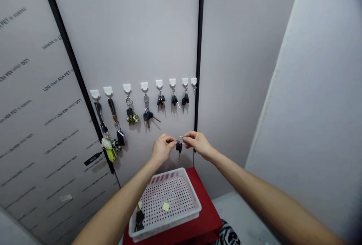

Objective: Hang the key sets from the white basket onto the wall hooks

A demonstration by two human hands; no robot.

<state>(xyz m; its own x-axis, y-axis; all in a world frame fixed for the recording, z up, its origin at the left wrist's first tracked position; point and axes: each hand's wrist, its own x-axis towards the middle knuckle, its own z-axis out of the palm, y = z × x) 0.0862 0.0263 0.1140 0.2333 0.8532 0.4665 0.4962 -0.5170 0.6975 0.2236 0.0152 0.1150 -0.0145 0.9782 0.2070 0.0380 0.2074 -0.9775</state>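
Observation:
Between my two hands, in front of the panel and below the row of hooks, is a key ring point(181, 138) with black-headed keys point(179, 147) dangling from it. My left hand point(163, 148) pinches the ring's left side close to the keys. On its right side, the fingertips of my right hand point(198, 144) are closed on the metal loop. Above, white hooks point(172, 83) run in a row along the panel, most with keys on them. The rightmost hook point(194, 82) seems to carry only something small that I cannot make out.
A white perforated basket point(195, 199) sits on a red surface point(210, 213) below my hands. Inside it lie a yellow paper square point(166, 207) and dark keys point(139, 218) at the left. Bulky key chains point(111, 150) hang at the far left. A wall point(313, 98) stands at right.

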